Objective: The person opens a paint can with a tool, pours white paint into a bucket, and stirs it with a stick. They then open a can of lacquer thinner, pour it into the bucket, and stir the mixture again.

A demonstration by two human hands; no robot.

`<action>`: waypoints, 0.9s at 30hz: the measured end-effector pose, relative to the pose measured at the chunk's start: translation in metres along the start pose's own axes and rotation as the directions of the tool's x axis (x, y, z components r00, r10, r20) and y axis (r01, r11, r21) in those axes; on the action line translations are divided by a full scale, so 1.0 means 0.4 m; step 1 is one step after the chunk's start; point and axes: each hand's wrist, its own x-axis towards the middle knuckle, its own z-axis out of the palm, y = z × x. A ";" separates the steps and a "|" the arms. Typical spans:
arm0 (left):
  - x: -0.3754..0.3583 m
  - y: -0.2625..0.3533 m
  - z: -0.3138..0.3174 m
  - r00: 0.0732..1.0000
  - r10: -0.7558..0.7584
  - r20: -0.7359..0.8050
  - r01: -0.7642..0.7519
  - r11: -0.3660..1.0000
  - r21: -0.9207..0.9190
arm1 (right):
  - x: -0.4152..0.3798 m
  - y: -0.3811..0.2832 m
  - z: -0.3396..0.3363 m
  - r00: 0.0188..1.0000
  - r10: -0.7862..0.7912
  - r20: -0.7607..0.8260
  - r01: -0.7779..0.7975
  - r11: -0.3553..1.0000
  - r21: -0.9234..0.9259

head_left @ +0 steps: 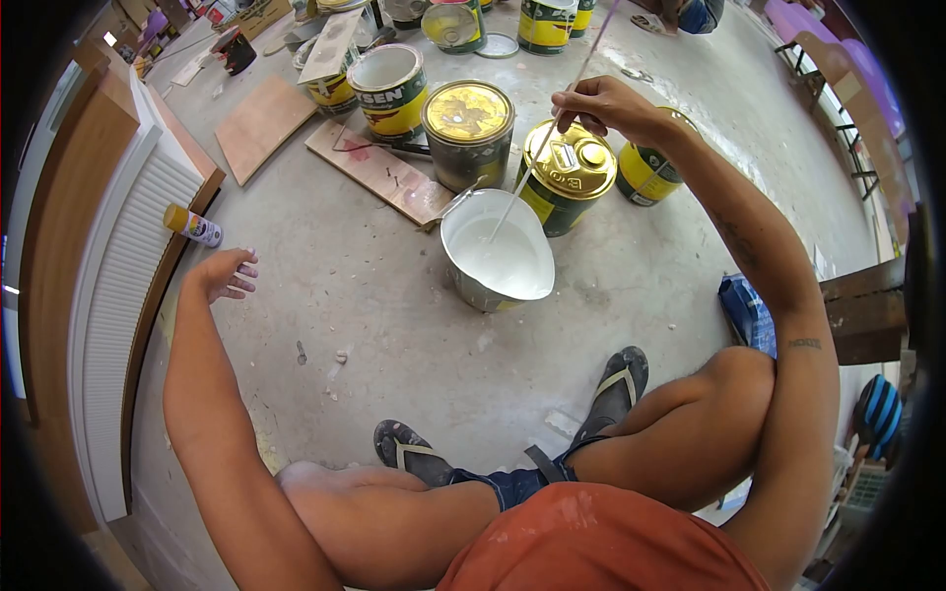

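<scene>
Between the fingers of my right hand (603,106) is a long thin stick (533,165), its lower end dipped in white liquid. That liquid fills much of a dented bucket (471,271) standing on the floor in front of me. My left hand (229,275) hangs at the left with its fingers apart and nothing in it. Just beyond it lies a small bottle with a yellow cap (195,226), tipped on its side. A gold-lidded can (549,202) and a can with a stained yellow lid (469,158) stand behind the bucket.
A wooden board (379,173) with paint stains lies left of the cans, and a square wooden sheet (261,128) farther left. More paint cans (399,113) stand at the back. A white ribbed panel (123,295) runs along the left. Part of another person (698,14) shows at the top.
</scene>
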 end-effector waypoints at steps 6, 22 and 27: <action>-0.001 0.001 0.001 1.000 0.015 0.013 -0.015 1.000 -0.009 | 0.011 -0.026 0.038 0.993 0.029 -0.117 -0.035 0.998 -0.050; -0.013 0.012 0.006 1.000 0.013 0.002 -0.013 1.000 -0.002 | 0.018 -0.056 0.166 0.984 -0.052 -0.171 0.017 0.980 -0.200; -0.018 0.016 0.004 1.000 0.015 0.006 -0.015 1.000 -0.006 | 0.023 -0.057 0.190 0.991 -0.022 -0.130 -0.010 0.970 -0.243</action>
